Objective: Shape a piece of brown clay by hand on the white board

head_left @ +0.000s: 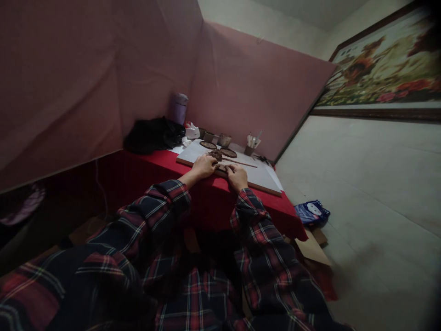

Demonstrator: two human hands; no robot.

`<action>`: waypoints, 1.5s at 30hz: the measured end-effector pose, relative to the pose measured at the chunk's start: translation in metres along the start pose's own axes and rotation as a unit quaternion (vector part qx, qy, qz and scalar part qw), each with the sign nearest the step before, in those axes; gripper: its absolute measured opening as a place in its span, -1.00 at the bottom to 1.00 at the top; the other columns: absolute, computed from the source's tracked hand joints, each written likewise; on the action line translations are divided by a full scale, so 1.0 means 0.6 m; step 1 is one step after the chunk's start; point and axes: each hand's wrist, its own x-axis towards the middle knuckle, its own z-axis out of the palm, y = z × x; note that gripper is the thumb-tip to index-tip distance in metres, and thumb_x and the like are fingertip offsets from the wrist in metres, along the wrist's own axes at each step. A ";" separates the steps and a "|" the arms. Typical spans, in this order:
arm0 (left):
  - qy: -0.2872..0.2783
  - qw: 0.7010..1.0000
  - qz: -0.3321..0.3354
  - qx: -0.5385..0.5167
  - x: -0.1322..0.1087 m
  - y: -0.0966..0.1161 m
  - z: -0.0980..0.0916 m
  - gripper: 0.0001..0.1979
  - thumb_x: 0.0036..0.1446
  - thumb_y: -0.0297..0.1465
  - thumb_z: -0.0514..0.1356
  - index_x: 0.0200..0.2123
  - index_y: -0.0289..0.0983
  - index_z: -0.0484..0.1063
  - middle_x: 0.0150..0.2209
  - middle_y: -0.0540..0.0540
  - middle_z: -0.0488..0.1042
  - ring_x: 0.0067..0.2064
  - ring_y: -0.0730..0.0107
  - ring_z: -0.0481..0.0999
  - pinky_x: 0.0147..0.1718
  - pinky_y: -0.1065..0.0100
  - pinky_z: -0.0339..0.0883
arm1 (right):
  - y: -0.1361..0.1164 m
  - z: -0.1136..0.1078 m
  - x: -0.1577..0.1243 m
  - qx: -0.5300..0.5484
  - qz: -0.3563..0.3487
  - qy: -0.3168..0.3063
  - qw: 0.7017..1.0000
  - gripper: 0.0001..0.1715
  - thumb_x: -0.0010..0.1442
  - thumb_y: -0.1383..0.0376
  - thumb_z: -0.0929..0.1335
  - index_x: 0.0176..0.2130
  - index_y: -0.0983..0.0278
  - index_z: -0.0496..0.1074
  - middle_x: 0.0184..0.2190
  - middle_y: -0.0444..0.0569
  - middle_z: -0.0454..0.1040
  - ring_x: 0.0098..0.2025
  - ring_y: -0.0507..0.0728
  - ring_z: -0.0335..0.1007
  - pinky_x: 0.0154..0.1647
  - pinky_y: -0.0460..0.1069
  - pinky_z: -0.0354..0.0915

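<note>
My left hand [206,165] is closed at the near edge of a pale board [265,180], its fingertips pinching the end of a small brown clay-like piece [221,169]. Just right of it, my right hand [237,177] has its fingers curled at the other end of that piece, which is too small and partly covered to show its shape. Beyond my left hand lies a crumbly dark brown lump [215,154]. A thin brown roll [243,162] stretches rightward across the board. Two flat brown discs lie behind, one on the left [208,145] and one on the right [228,152].
Small pots [225,139] and a cup of tools [250,150] line the back of the red-covered table [161,161]. A black bag [153,135] and a purple bottle [180,109] stand left. Pink cloth [255,87] hangs behind; a blue packet [313,212] sits right.
</note>
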 end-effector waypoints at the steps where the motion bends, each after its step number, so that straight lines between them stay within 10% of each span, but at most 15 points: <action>1: 0.000 1.000 0.000 -0.001 0.000 0.000 0.000 -0.71 0.19 -0.26 0.10 -0.15 -0.20 0.56 -0.10 -0.14 0.55 -0.02 0.24 0.45 -0.03 0.31 0.29 | 0.000 0.000 0.000 -0.001 -0.001 0.000 1.000 -0.73 0.24 0.29 0.27 -0.23 0.26 0.56 -0.14 0.02 0.54 -0.08 0.15 0.41 0.00 0.00 0.25; 45: 0.004 1.000 0.005 -0.013 -0.001 0.001 0.001 -0.72 0.19 -0.28 0.10 -0.16 -0.22 0.57 -0.10 -0.15 0.56 -0.02 0.22 0.46 -0.03 0.29 0.30 | 0.000 0.000 -0.002 0.005 -0.002 0.001 1.000 -0.73 0.24 0.29 0.28 -0.21 0.28 0.56 -0.13 0.03 0.54 -0.07 0.14 0.42 0.00 -0.02 0.25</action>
